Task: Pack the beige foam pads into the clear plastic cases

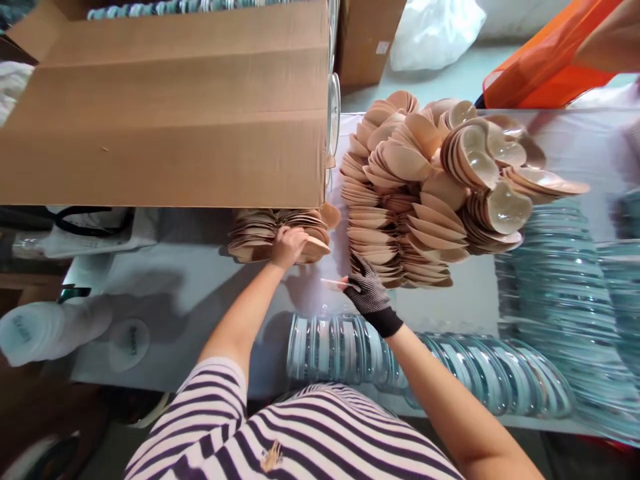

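My bare left hand [290, 245] is closed at the edge of a tan bra cup [315, 248], at the front of nested rows of tan cups [253, 235] partly under a cardboard flap. My right hand [367, 285], in a dark-and-white knit glove, pinches a thin pale strip [333, 284] that points left; its kind is unclear. Just beyond the glove rises a large heap of stacked tan cups [400, 160]. Some on its right side show glossy clear inner faces [480, 167].
A cardboard box flap [175, 107] covers the upper left. Nested clear plastic shells [330, 347] line the near edge, and more shells [560, 300] fill the right. White round discs [35, 330] lie at left. An orange garment [545, 60] shows where another person stands opposite.
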`<state>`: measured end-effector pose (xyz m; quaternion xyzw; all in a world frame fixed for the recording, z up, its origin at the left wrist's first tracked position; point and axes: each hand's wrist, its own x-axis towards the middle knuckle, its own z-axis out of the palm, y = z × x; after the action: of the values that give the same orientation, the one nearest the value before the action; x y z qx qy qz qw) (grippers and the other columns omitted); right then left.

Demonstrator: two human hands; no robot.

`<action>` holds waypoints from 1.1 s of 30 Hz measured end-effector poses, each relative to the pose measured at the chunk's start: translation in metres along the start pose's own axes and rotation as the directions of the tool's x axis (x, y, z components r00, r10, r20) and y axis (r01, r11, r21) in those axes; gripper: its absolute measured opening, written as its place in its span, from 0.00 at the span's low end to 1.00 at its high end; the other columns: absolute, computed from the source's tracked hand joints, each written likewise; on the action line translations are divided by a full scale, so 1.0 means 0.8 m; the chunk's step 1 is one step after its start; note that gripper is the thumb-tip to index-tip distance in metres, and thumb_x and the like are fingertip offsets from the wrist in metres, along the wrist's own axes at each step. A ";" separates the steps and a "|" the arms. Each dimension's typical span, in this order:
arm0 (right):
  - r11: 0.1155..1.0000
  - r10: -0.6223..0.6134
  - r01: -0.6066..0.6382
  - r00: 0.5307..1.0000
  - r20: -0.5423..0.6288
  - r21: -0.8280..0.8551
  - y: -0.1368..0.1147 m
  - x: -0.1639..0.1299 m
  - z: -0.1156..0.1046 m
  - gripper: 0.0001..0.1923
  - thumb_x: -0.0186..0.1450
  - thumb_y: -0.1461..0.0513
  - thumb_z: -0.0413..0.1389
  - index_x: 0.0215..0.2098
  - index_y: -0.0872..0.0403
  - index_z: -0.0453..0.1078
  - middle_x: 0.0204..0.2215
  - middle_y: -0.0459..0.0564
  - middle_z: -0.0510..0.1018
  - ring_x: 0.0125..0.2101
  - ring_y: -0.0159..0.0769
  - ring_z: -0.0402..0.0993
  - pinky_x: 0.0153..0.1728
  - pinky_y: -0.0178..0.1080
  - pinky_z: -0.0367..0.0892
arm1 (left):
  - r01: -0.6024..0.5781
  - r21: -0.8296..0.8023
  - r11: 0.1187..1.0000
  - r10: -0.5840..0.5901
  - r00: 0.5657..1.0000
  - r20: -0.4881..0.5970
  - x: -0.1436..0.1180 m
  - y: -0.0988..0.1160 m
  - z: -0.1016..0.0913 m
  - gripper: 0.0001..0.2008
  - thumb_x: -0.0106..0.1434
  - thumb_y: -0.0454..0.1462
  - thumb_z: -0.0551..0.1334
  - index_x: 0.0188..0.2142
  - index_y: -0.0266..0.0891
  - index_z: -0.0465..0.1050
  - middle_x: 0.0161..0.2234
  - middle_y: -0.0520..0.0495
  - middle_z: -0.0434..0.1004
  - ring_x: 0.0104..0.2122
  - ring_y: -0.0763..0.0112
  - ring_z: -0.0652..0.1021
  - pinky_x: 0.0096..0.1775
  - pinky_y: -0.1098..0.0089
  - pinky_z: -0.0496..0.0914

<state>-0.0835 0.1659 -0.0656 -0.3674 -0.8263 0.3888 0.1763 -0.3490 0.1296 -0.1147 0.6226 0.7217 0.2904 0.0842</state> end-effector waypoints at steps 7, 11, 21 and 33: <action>0.893 -0.244 0.294 0.952 0.184 -0.341 -0.057 0.073 -0.063 0.11 0.64 0.62 0.55 0.40 0.56 0.77 0.40 0.59 0.80 0.38 0.43 0.76 0.39 0.40 0.69 | 0.091 -0.483 0.871 -0.038 0.992 0.117 -0.007 0.101 -0.070 0.18 0.64 0.47 0.63 0.49 0.40 0.76 0.45 0.42 0.81 0.47 0.61 0.79 0.51 0.64 0.70; 0.875 -0.358 0.375 0.927 0.111 -0.306 -0.083 0.066 -0.158 0.11 0.65 0.59 0.55 0.35 0.56 0.77 0.33 0.55 0.80 0.33 0.40 0.76 0.35 0.37 0.68 | 0.311 -0.650 0.693 0.119 0.841 0.528 -0.010 0.131 -0.093 0.36 0.54 0.50 0.71 0.58 0.36 0.70 0.51 0.40 0.78 0.52 0.55 0.76 0.53 0.63 0.69; 0.981 -0.054 0.082 0.986 0.160 -0.176 -0.008 -0.070 -0.245 0.11 0.61 0.56 0.57 0.31 0.55 0.76 0.27 0.50 0.81 0.27 0.37 0.75 0.31 0.36 0.68 | 0.450 -0.602 0.659 0.387 0.483 0.785 -0.050 0.244 -0.088 0.14 0.58 0.43 0.67 0.36 0.33 0.79 0.32 0.46 0.81 0.34 0.68 0.77 0.39 0.72 0.69; 0.995 -0.040 0.080 0.844 0.535 -0.053 -0.031 -0.221 -0.128 0.12 0.61 0.56 0.61 0.38 0.56 0.74 0.32 0.49 0.76 0.31 0.33 0.69 0.33 0.34 0.64 | 0.174 -0.431 0.885 0.380 0.263 0.887 -0.141 0.338 -0.029 0.12 0.60 0.41 0.59 0.25 0.36 0.73 0.22 0.54 0.65 0.26 0.75 0.64 0.30 0.74 0.58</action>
<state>0.0823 0.0761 0.0177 -0.2252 -0.8675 0.4394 -0.0612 -0.1069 0.0308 0.0185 0.6783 0.3896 0.0168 0.6227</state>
